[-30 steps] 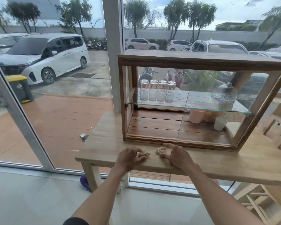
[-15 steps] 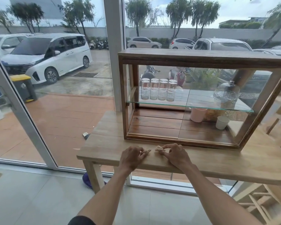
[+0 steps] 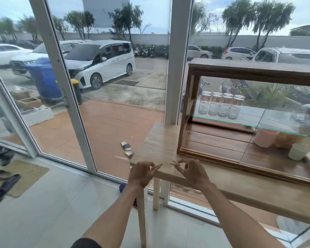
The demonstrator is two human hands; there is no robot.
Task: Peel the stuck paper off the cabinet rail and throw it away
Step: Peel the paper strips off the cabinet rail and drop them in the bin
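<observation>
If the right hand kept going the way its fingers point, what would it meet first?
Probably the left hand: the right hand points left along the table edge, each pinching paper scraps. Depth unclear.

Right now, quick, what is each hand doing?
Left hand: fingers pinched shut on a small paper scrap.
Right hand: fingers pinched shut on another paper scrap.

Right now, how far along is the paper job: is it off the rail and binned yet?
Peeling looks done: the left hand pinches one paper scrap and the right hand pinches another scrap, both held above the table, clear of the cabinet rail. Throwing away is left; no indoor bin is visible, only a blue bin outside the glass.
</observation>
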